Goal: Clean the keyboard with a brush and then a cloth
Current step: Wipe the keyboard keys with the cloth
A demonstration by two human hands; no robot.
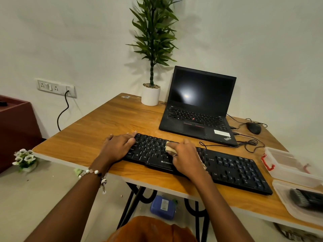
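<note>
Left hand (120, 145) flat, fingers spread, steadies left end of keyboard (232, 169) on bench (97, 133). Right hand (185, 154) clamps pale cloth (169, 147) onto middle keys.

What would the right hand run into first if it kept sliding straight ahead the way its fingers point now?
The right hand, pressing the cloth on the keyboard, points away and slightly left. It would cross the remaining key rows and the keyboard's far edge, then bare table. The laptop probably lies right of that line, though depth is unclear.
</note>
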